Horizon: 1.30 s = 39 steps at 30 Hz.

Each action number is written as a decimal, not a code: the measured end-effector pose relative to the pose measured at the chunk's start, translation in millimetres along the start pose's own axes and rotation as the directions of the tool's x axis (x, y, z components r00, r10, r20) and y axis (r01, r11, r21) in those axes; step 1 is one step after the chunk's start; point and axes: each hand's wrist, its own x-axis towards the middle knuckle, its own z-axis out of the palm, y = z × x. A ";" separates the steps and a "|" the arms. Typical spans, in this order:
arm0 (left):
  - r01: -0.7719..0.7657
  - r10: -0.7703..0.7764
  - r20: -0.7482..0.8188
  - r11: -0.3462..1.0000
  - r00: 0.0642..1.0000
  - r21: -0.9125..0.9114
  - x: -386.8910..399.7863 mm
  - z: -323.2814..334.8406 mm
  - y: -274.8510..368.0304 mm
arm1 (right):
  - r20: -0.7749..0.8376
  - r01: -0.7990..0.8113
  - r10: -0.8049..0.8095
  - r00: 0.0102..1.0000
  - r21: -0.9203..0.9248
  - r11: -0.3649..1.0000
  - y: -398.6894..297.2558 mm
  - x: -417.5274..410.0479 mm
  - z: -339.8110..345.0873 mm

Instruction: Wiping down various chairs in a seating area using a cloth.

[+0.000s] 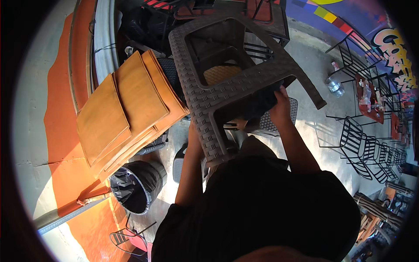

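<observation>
A dark brown plastic chair with a woven pattern (209, 95) is tilted in front of me, its frame and legs towards the camera. My right hand (282, 106) grips a dark part at its right side, which may be a cloth; the fingers are partly hidden. At the chair's lower left edge is my left hand (193, 139), mostly hidden behind the frame, so its fingers do not show. A grey woven-pattern seat (288, 114) shows below, beside my right wrist. Stacked tan sheets (140, 95), perhaps leather or board, lie just left of the chair.
A bin with a black liner (132, 188) stands at the lower left, near a red and black metal chair (134, 239). On the right are black metal chairs (352, 134), red tables (370, 108) and plastic bottles (335, 86) on the floor. A painted wall borders the room.
</observation>
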 end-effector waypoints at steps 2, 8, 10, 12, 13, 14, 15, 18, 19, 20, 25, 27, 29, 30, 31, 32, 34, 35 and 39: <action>0.014 -0.014 -0.001 0.996 1.000 0.088 -3.1 5.0 -3.3 | -0.087 -0.009 -0.003 0.996 -0.136 0.991 -26.2 -11.1 -13.5; -0.227 0.218 -0.292 0.974 0.931 0.003 -11.3 20.2 67.9 | -0.053 0.215 -0.292 0.955 -0.555 0.804 -83.9 -15.2 -73.2; -0.281 0.329 -0.317 0.941 0.890 0.188 -14.5 27.7 90.7 | 0.045 0.302 -0.348 0.936 -0.607 0.735 -113.3 -27.4 -65.2; -0.322 0.444 -0.318 0.872 0.838 0.368 -11.0 32.6 97.8 | 0.150 0.397 -0.401 0.904 -0.643 0.654 -148.0 -43.4 -39.8; -0.341 0.456 -0.319 0.870 0.831 0.356 -4.8 29.4 79.0 | 0.260 0.483 -0.427 0.866 -0.651 0.585 -161.3 -51.2 -25.2; -0.360 0.469 -0.321 0.867 0.823 0.344 1.0 24.1 56.6 | 0.369 0.569 -0.443 0.817 -0.644 0.512 -171.6 -58.3 -12.1; -0.373 0.476 -0.325 0.867 0.817 0.331 2.7 20.1 42.7 | 0.473 0.646 -0.445 0.760 -0.626 0.438 -177.5 -62.8 -4.4; -0.204 0.368 -0.356 0.884 0.859 0.422 8.3 6.4 12.1 | 0.616 0.687 -0.314 0.722 -0.692 0.222 -185.6 -55.3 6.2; -0.122 0.313 -0.368 0.880 0.876 0.458 7.3 5.6 6.0 | 0.669 0.704 -0.242 0.703 -0.703 0.102 -185.2 -52.7 7.3; -0.120 0.311 -0.369 0.881 0.876 0.458 7.9 11.3 6.7 | 0.669 0.704 -0.240 0.703 -0.703 0.103 -185.2 -51.0 6.4; -0.099 0.197 -0.437 0.967 0.878 0.236 -13.8 38.9 -17.7 | 0.651 0.687 -0.235 0.722 -0.715 0.130 -175.5 -52.8 1.6; 0.056 0.231 -0.520 0.877 0.823 0.478 -34.4 50.3 -46.9 | 0.655 0.687 -0.229 0.720 -0.719 0.104 -171.2 -53.1 -2.1; 0.186 0.021 -0.463 0.898 0.886 0.398 -52.2 62.1 -54.2 | 0.654 0.689 -0.234 0.720 -0.715 0.122 -169.0 -50.4 -9.1; 0.327 -0.193 -0.375 0.885 0.906 0.333 -57.8 65.9 -55.1 | 0.646 0.683 -0.237 0.726 -0.716 0.144 -168.9 -50.5 -11.6; 0.324 -0.190 -0.381 0.887 0.905 0.329 -58.6 67.9 -55.1 | 0.637 0.677 -0.240 0.733 -0.717 0.166 -168.9 -50.1 -13.7; 0.304 -0.159 -0.395 0.890 0.905 0.339 -62.5 68.4 -60.1 | 0.645 0.684 -0.235 0.727 -0.709 0.169 -167.9 -51.0 -14.7; 0.268 -0.099 -0.422 0.893 0.901 0.362 -69.8 67.5 -69.9 | 0.641 0.694 -0.272 0.718 -0.689 0.207 -166.0 -52.1 -15.9; 0.273 -0.103 -0.427 0.893 0.898 0.358 -73.3 69.4 -61.4 | 0.633 0.694 -0.289 0.718 -0.684 0.225 -164.2 -52.4 -20.3; 0.313 -0.052 -0.572 0.875 0.819 0.369 -88.6 56.6 -7.9 | 0.571 0.660 -0.335 0.749 -0.685 0.308 -161.3 -53.8 -37.8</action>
